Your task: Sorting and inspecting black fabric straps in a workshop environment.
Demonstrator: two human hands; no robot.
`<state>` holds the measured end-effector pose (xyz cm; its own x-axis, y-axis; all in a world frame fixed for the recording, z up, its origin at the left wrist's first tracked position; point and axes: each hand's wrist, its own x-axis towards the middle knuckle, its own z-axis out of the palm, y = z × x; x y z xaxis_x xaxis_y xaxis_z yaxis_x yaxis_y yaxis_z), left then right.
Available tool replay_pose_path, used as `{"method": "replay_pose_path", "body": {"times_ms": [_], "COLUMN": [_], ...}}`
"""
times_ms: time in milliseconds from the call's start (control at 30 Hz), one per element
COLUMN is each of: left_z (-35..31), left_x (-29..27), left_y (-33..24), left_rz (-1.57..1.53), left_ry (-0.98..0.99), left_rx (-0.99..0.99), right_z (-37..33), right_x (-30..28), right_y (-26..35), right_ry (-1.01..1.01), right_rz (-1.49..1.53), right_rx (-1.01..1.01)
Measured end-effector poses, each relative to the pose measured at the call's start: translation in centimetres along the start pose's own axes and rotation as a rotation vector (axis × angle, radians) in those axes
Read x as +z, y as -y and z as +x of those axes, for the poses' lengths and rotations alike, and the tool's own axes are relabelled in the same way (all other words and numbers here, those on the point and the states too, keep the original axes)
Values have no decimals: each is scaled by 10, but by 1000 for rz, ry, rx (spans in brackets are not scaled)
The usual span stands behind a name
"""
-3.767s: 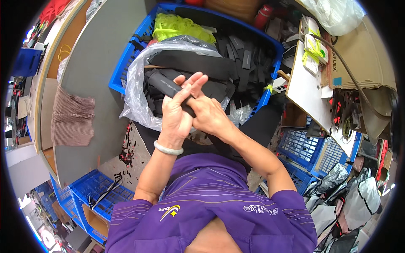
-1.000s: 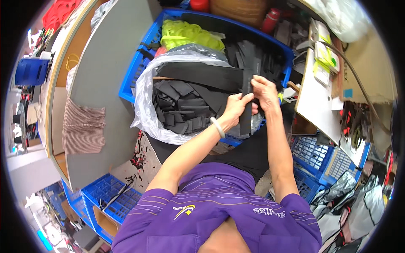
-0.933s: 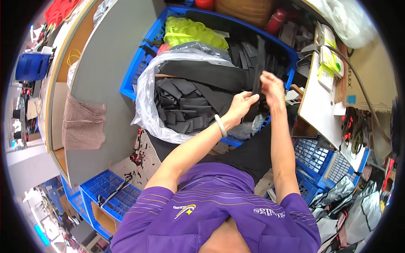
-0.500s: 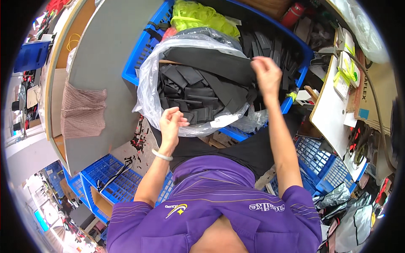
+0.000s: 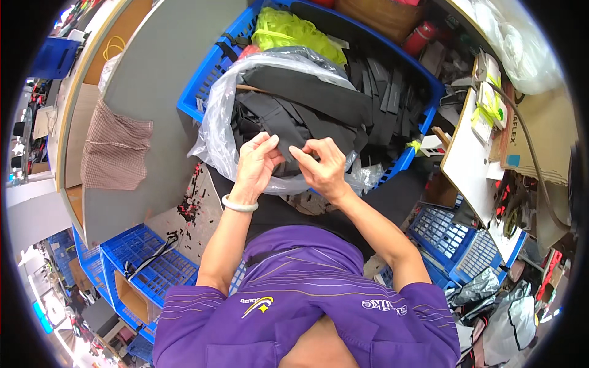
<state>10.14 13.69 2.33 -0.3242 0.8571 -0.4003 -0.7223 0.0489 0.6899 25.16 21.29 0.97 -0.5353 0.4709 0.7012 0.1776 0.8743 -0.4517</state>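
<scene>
— What has changed in the last half second?

— Both hands have come together. The right hand [image 5: 324, 167] was up over the crate; now it is down beside the left hand [image 5: 254, 164], at the near edge of the plastic bag [image 5: 215, 132].

— What are they holding?

— A black strip [image 5: 287, 130] from the pile. The fingertips of both hands pinch its near end, thumbs against forefingers, with the other fingers curled loosely. The strip lies on top of the other black pieces inside the bag.

— And the bag?

— Clear plastic, open at the top, full of black strips [image 5: 307, 101] lying crosswise. It sits in the big blue crate [image 5: 205, 76], at the crate's near side.

— Anything else in that crate?

— A yellow-green bundle [image 5: 291, 32] at the far end, and more black pieces [image 5: 383, 101] stacked on the right, outside the bag.

— Around it?

— A grey board [image 5: 153, 80] on the left with a checked cloth [image 5: 113, 153] hanging over its edge. Smaller blue baskets [image 5: 144, 260] stand low on the left, and another [image 5: 457, 236] low on the right.
</scene>
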Motion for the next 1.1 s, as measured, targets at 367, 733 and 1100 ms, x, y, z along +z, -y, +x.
{"method": "replay_pose_path", "body": {"times_ms": [367, 733, 1100], "left_z": [-41, -37, -33], "left_x": [32, 39, 39], "left_y": [-1, -7, 11], "left_rz": [105, 131, 261], "left_ry": [124, 199, -12], "left_rx": [-110, -194, -141], "right_z": [-4, 17, 10], "right_x": [-89, -95, -83], "right_y": [30, 13, 12], "right_ry": [83, 381, 410], "right_rz": [295, 200, 337], "right_rx": [341, -154, 147]}}
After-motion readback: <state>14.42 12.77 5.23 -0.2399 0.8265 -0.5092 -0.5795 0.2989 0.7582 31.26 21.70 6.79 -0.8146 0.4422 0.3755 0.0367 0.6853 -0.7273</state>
